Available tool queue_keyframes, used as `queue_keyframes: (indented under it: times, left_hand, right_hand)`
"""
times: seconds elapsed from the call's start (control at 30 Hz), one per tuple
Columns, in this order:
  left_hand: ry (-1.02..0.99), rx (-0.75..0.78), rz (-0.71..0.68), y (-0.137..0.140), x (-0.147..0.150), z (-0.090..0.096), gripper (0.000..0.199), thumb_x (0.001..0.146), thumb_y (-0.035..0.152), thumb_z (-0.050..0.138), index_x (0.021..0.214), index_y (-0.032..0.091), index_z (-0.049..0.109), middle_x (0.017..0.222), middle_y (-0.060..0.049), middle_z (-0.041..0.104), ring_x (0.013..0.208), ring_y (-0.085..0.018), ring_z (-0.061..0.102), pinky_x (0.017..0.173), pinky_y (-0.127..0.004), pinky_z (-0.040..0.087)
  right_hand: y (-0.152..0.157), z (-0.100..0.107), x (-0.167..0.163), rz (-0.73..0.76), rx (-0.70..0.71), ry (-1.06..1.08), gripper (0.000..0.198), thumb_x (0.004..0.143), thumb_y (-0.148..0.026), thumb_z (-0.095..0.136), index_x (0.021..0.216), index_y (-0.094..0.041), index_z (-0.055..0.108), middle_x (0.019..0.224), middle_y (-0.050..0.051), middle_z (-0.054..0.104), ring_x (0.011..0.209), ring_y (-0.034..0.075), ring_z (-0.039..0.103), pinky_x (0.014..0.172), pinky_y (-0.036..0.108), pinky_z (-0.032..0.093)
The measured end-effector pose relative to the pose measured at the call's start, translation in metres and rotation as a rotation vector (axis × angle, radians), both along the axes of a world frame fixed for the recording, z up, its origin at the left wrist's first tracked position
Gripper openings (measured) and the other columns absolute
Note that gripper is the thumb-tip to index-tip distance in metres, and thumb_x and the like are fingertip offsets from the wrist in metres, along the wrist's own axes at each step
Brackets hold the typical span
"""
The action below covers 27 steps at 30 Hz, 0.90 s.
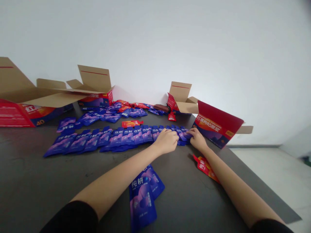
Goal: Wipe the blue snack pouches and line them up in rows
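Observation:
A long row of blue-purple spouted pouches [127, 137] lies overlapping across the dark table. My left hand [167, 141] is closed over the right part of this row; its fingertips are turned away, and what they grip is hidden. At the row's right end, my right hand [198, 139] pinches the edge of a blue pouch [185, 134] between thumb and fingers. Two more blue pouches [143, 207] overlap near the front, beside my left forearm. Partly under my right forearm is a red pouch [204, 165]. Another red pouch [131, 123] lies just behind the row.
Open cartons stand at the left [39, 113], back left [97, 98], back middle [183, 105] and right [213, 124], flaps spread. A loose pile of blue pouches [109, 115] with red ones sits along the back. The table's right edge drops to a pale floor [262, 165].

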<state>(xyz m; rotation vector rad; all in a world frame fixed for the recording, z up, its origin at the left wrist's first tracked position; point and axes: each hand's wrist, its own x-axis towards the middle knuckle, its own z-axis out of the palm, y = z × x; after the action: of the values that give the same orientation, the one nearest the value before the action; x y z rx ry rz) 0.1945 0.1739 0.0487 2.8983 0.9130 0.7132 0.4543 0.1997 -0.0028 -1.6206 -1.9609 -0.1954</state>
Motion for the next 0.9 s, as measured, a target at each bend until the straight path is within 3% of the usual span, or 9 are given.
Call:
queue_keyframes:
  times: [0.13, 0.23, 0.33, 0.4, 0.47, 0.57, 0.7, 0.83, 0.9]
  left_hand:
    - [0.020, -0.132, -0.037, -0.018, -0.047, 0.011, 0.027, 0.080, 0.012, 0.044, 0.085, 0.021, 0.069, 0.095, -0.001, 0.071, 0.091, -0.018, 0.063, 0.083, -0.031, 0.044]
    - [0.049, -0.245, 0.012, -0.033, -0.098, 0.008, 0.030, 0.072, 0.006, 0.045, 0.078, 0.022, 0.070, 0.087, 0.002, 0.072, 0.083, -0.015, 0.065, 0.076, -0.025, 0.046]
    - [0.075, -0.350, 0.083, -0.049, -0.146, -0.002, 0.030, 0.068, 0.004, 0.043, 0.068, 0.020, 0.069, 0.074, 0.002, 0.071, 0.072, -0.014, 0.064, 0.069, -0.022, 0.046]
    - [0.081, -0.406, 0.109, -0.058, -0.171, -0.010, 0.031, 0.067, 0.003, 0.042, 0.066, 0.019, 0.068, 0.071, 0.002, 0.071, 0.069, -0.013, 0.064, 0.067, -0.021, 0.046]
    - [0.077, -0.448, 0.118, -0.065, -0.186, -0.016, 0.032, 0.066, 0.001, 0.040, 0.066, 0.018, 0.067, 0.070, 0.001, 0.070, 0.068, -0.012, 0.064, 0.066, -0.020, 0.046]
    - [0.063, -0.479, 0.101, -0.076, -0.191, -0.016, 0.034, 0.068, -0.001, 0.038, 0.069, 0.017, 0.067, 0.073, 0.001, 0.070, 0.071, -0.012, 0.063, 0.068, -0.020, 0.046]
    - [0.042, -0.432, 0.048, -0.112, -0.177, -0.007, 0.032, 0.079, 0.005, 0.039, 0.089, 0.019, 0.066, 0.095, -0.002, 0.067, 0.094, -0.016, 0.060, 0.088, -0.027, 0.043]
    - [0.111, -0.266, 0.085, -0.171, -0.160, -0.013, 0.030, 0.093, 0.031, 0.041, 0.115, 0.022, 0.059, 0.119, -0.008, 0.059, 0.111, -0.025, 0.052, 0.097, -0.041, 0.041]
    - [0.132, -0.245, 0.136, -0.198, -0.155, -0.026, 0.058, 0.086, 0.053, 0.051, 0.134, 0.020, 0.046, 0.137, -0.013, 0.048, 0.127, -0.033, 0.040, 0.102, -0.050, 0.036]
  right_hand:
    - [-0.024, 0.035, -0.019, 0.057, 0.160, 0.187, 0.043, 0.062, -0.003, 0.040, 0.095, -0.018, 0.063, 0.095, 0.007, 0.062, 0.094, 0.021, 0.060, 0.087, 0.036, 0.049]
    - [-0.077, 0.054, -0.069, 0.267, 0.048, 0.261, 0.033, 0.072, -0.007, 0.038, 0.091, -0.020, 0.061, 0.082, 0.004, 0.063, 0.080, 0.019, 0.062, 0.076, 0.033, 0.051]
    - [-0.151, 0.052, -0.137, 0.508, -0.155, 0.051, 0.037, 0.082, -0.019, 0.047, 0.117, -0.025, 0.059, 0.117, 0.008, 0.061, 0.109, 0.024, 0.057, 0.093, 0.038, 0.047]
    - [-0.190, 0.038, -0.177, 0.581, -0.239, -0.074, 0.058, 0.081, -0.036, 0.059, 0.137, -0.027, 0.045, 0.140, 0.011, 0.046, 0.126, 0.030, 0.045, 0.103, 0.045, 0.041]
    - [-0.210, 0.021, -0.203, 0.572, -0.273, -0.111, 0.072, 0.080, -0.045, 0.061, 0.145, -0.024, 0.035, 0.146, 0.014, 0.038, 0.131, 0.033, 0.039, 0.104, 0.049, 0.040]
    - [-0.210, 0.002, -0.217, 0.481, -0.268, -0.077, 0.058, 0.087, -0.038, 0.053, 0.141, -0.020, 0.041, 0.143, 0.015, 0.042, 0.130, 0.030, 0.042, 0.105, 0.047, 0.041]
    - [-0.198, -0.004, -0.212, 0.391, -0.199, -0.073, 0.038, 0.091, -0.021, 0.043, 0.127, -0.015, 0.057, 0.126, 0.015, 0.058, 0.116, 0.026, 0.054, 0.100, 0.044, 0.045]
    - [-0.206, 0.002, -0.208, 0.354, -0.193, -0.150, 0.036, 0.091, -0.019, 0.041, 0.121, -0.014, 0.061, 0.121, 0.014, 0.062, 0.108, 0.025, 0.058, 0.094, 0.041, 0.050]
    - [-0.215, 0.005, -0.206, 0.335, -0.185, -0.181, 0.037, 0.090, -0.023, 0.044, 0.123, -0.014, 0.059, 0.124, 0.014, 0.060, 0.110, 0.027, 0.057, 0.094, 0.042, 0.049]
